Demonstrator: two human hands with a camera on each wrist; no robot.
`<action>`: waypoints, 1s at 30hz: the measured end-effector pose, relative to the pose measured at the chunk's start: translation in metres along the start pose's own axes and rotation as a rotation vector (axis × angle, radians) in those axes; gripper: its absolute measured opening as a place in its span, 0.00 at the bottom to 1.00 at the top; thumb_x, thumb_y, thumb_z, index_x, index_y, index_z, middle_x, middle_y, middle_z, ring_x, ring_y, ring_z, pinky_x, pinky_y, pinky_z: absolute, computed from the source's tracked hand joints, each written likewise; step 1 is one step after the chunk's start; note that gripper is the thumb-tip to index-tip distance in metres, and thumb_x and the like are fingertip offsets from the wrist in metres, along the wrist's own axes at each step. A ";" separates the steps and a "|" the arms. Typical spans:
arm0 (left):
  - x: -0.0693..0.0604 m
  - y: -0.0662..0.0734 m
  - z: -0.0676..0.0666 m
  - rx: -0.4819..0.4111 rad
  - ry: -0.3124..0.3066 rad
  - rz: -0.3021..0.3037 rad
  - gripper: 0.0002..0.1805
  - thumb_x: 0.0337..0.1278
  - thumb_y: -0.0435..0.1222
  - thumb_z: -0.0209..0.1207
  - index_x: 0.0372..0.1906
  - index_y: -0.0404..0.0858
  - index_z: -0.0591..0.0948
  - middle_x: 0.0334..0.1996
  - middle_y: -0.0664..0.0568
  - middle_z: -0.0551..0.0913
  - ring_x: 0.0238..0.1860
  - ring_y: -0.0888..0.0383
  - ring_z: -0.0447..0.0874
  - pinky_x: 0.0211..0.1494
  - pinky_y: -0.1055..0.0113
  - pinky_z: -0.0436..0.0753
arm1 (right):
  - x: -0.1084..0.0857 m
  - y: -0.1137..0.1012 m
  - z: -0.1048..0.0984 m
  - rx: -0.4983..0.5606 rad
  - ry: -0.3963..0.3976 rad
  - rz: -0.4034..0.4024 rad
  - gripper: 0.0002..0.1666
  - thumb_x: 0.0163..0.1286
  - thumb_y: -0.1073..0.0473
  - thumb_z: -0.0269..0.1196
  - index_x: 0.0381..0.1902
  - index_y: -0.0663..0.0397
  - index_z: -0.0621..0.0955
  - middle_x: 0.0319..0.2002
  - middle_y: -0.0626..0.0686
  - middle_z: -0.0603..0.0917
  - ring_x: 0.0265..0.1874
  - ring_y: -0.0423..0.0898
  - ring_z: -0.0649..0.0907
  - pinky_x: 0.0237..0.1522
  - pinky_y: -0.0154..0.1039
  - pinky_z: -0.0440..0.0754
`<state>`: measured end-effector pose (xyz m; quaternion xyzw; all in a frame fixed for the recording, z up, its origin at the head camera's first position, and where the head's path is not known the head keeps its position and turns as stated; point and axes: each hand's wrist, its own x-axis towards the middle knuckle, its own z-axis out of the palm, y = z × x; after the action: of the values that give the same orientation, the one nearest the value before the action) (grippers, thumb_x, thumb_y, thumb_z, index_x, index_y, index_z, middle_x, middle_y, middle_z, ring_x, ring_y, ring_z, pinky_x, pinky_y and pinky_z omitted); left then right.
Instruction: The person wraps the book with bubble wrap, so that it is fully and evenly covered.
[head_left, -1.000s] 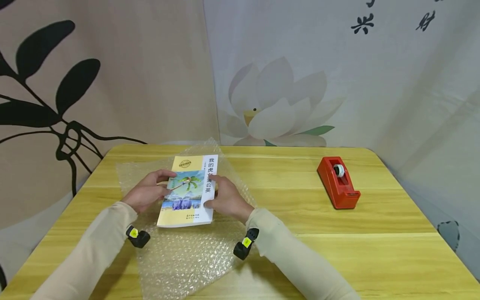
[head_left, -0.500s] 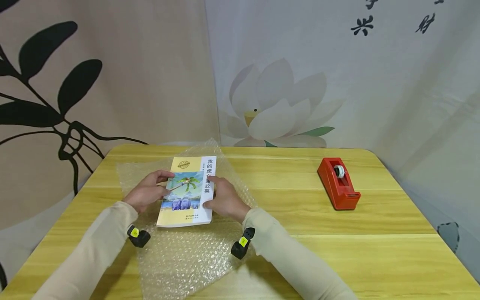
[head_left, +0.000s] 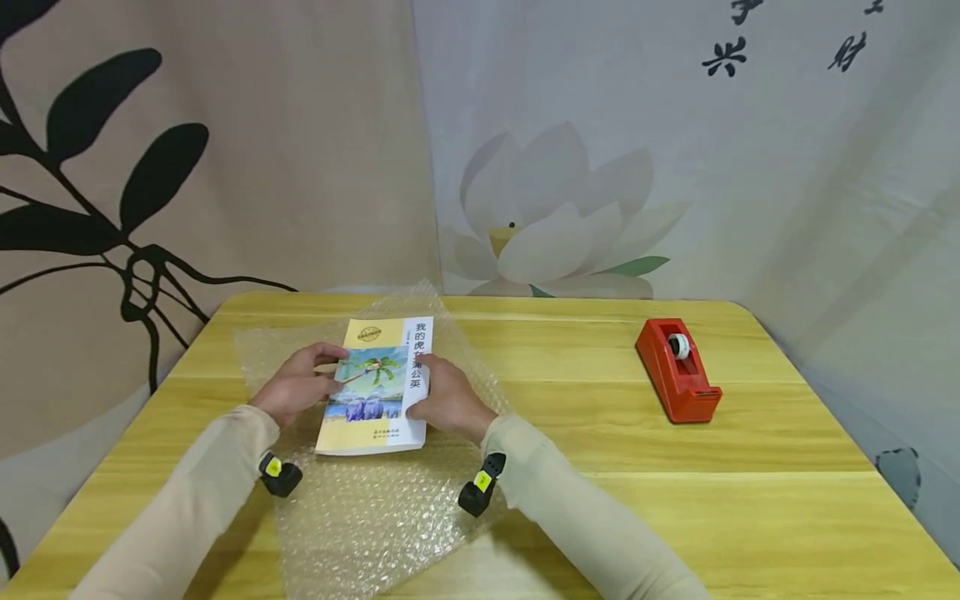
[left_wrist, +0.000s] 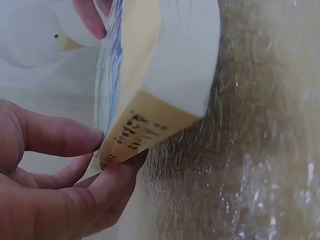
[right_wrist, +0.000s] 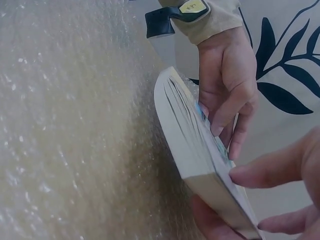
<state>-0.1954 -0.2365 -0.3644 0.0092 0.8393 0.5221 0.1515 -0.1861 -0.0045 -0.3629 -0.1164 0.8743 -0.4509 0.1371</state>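
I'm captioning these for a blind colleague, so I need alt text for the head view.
A person's left hand and right hand grip opposite sides of a paperback book over bubble wrap on a wood-grain table. A red tape dispenser stands to the right, and pale plant-printed cloth hangs behind.

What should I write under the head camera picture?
Two hands hold a book over bubble wrap, with a red tape dispenser farther right on the table.

- Soft, even light; faint shadows on the surface.
- White glare speckling the bubble wrap (in every view).
- Wrist views hazy, slightly soft.
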 end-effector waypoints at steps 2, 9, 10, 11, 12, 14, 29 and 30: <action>0.000 0.000 0.001 0.005 0.004 0.005 0.32 0.63 0.21 0.52 0.72 0.25 0.58 0.72 0.27 0.57 0.72 0.30 0.61 0.43 0.69 0.81 | 0.000 0.001 0.000 0.002 0.000 0.011 0.55 0.49 0.72 0.71 0.76 0.60 0.63 0.62 0.61 0.79 0.48 0.47 0.82 0.60 0.42 0.81; 0.005 -0.004 0.001 0.024 0.029 0.001 0.31 0.64 0.21 0.51 0.71 0.26 0.60 0.73 0.28 0.58 0.72 0.30 0.61 0.43 0.70 0.81 | 0.001 0.001 0.002 -0.019 -0.009 0.022 0.55 0.49 0.72 0.72 0.76 0.60 0.63 0.60 0.60 0.80 0.46 0.47 0.82 0.56 0.42 0.82; 0.005 -0.005 0.001 0.025 0.034 0.002 0.31 0.63 0.21 0.51 0.71 0.26 0.60 0.72 0.28 0.58 0.72 0.31 0.62 0.43 0.70 0.81 | 0.001 0.001 0.003 -0.022 -0.009 0.021 0.55 0.49 0.72 0.72 0.76 0.60 0.63 0.59 0.60 0.80 0.46 0.47 0.82 0.56 0.42 0.82; 0.006 -0.005 0.001 0.027 0.037 0.004 0.31 0.63 0.21 0.51 0.71 0.25 0.61 0.72 0.28 0.59 0.72 0.31 0.62 0.43 0.71 0.81 | 0.001 0.002 0.003 -0.025 -0.009 0.020 0.55 0.49 0.72 0.72 0.76 0.60 0.63 0.59 0.60 0.80 0.46 0.47 0.82 0.56 0.42 0.82; 0.006 -0.005 0.001 0.028 0.040 0.004 0.31 0.62 0.20 0.51 0.71 0.25 0.61 0.72 0.28 0.59 0.72 0.31 0.62 0.43 0.71 0.81 | 0.002 0.002 0.003 -0.026 -0.009 0.019 0.55 0.49 0.72 0.72 0.76 0.60 0.63 0.58 0.60 0.80 0.45 0.47 0.82 0.56 0.42 0.82; 0.007 -0.006 0.001 0.038 0.045 0.007 0.31 0.62 0.20 0.51 0.71 0.25 0.61 0.72 0.28 0.59 0.71 0.30 0.62 0.43 0.71 0.81 | 0.002 0.002 0.004 -0.031 -0.008 0.012 0.54 0.49 0.71 0.72 0.75 0.61 0.64 0.57 0.59 0.80 0.45 0.46 0.81 0.55 0.40 0.81; 0.009 -0.007 0.004 0.152 0.072 -0.009 0.30 0.61 0.21 0.53 0.69 0.28 0.65 0.71 0.29 0.63 0.69 0.30 0.65 0.47 0.64 0.81 | 0.003 0.005 0.006 -0.068 0.021 -0.018 0.48 0.49 0.71 0.74 0.69 0.63 0.69 0.50 0.59 0.81 0.41 0.45 0.80 0.43 0.33 0.80; 0.009 -0.006 0.005 0.157 0.071 -0.013 0.29 0.62 0.21 0.53 0.69 0.29 0.65 0.71 0.30 0.63 0.70 0.30 0.65 0.47 0.64 0.81 | 0.003 0.005 0.007 -0.075 0.021 -0.015 0.48 0.49 0.70 0.74 0.69 0.63 0.69 0.50 0.58 0.80 0.41 0.45 0.80 0.43 0.33 0.80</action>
<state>-0.2017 -0.2336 -0.3734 -0.0026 0.8825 0.4536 0.1239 -0.1871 -0.0076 -0.3713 -0.1234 0.8910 -0.4201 0.1200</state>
